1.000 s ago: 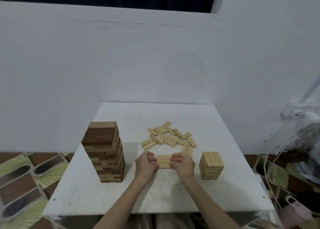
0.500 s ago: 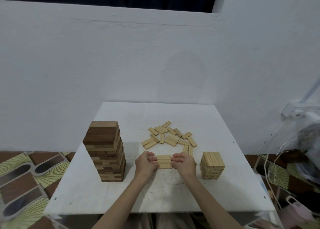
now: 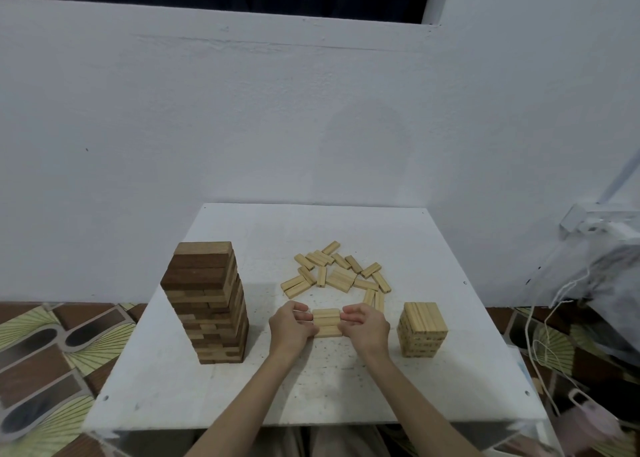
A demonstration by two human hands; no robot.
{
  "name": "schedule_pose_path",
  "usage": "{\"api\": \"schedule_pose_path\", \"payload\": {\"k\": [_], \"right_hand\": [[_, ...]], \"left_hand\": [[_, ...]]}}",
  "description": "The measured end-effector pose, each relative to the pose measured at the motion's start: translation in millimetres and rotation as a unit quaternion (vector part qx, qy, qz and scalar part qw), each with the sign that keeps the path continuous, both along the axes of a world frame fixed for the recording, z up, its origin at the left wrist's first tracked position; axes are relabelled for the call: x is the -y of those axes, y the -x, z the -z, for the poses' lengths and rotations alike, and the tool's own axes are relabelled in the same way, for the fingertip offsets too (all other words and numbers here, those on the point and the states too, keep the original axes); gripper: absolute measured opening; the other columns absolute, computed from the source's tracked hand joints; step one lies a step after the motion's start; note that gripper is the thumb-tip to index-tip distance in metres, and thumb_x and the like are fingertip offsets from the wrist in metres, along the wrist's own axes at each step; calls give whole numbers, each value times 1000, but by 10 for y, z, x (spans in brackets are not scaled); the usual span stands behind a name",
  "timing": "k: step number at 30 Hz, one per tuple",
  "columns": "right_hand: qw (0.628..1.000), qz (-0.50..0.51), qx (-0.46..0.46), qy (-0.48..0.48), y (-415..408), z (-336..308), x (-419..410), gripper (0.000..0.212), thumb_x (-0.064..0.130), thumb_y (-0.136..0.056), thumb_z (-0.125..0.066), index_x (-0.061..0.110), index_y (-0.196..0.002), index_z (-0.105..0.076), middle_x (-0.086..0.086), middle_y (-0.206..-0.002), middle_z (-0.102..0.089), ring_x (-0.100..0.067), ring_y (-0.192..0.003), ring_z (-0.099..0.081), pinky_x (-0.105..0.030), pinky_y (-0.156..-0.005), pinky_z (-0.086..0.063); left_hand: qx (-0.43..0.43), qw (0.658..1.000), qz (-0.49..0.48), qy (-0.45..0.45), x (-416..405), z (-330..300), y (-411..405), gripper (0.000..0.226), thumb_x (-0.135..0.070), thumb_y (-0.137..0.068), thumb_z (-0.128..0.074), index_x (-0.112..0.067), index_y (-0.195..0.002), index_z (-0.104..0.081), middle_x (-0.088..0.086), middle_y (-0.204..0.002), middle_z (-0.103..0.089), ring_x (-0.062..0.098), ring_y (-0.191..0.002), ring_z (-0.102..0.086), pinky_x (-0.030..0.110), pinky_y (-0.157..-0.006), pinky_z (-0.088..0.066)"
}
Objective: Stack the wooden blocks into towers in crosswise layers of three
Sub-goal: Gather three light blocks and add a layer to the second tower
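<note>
Pale wood: layer [image 3: 326, 322] of three blocks sits between left hand [image 3: 290, 325] and right hand [image 3: 364, 325], curled fingers pinching its ends. Position unchanged over last second; squaring continues, base for new tower.

A white wall [image 3: 242, 127], patterned floor [image 3: 38, 359], and loose white cords [image 3: 540, 321], perhaps cables.
</note>
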State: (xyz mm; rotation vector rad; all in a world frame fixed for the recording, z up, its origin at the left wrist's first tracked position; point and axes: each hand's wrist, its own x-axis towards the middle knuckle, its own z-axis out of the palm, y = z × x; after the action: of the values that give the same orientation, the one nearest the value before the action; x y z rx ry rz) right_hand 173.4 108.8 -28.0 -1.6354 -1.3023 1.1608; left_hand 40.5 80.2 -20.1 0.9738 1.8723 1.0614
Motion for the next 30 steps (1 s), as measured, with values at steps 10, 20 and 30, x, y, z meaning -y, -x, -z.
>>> {"api": "schedule_pose_path", "payload": {"k": [10,20,30], "right_hand": [[1000,13,-11,8,5,-22,15,26,-10,-73,-72,12,-86,-66,-2,-80,-68,-13,-78,-66,-26,-74,-57],[999,15,-42,-4,-53,-232,-18,27,-7,-72,-71,17,-83,-67,0,-81,-71,-12,-81,-68,-30,-79,-57],[997,9,-41,-69,-319,-765,-123,26,-5,-70,-74,19,-79,-68,1,-79,-72,-15,-79,-70,-32,-76,-58]], "left_hand": [[14,1000,-17,-2,28,-55,-13,32,7,-66,-78,-10,-87,-60,5,-82,-67,21,-83,-67,28,-78,-55],[32,999,-21,-23,-10,-256,-7,32,6,-68,-77,-6,-93,-63,1,-80,-66,17,-81,-66,22,-71,-56],[80,994,-12,-77,-121,-709,-183,35,8,-66,-76,-4,-96,-63,4,-81,-69,13,-71,-65,21,-65,-56]]}}
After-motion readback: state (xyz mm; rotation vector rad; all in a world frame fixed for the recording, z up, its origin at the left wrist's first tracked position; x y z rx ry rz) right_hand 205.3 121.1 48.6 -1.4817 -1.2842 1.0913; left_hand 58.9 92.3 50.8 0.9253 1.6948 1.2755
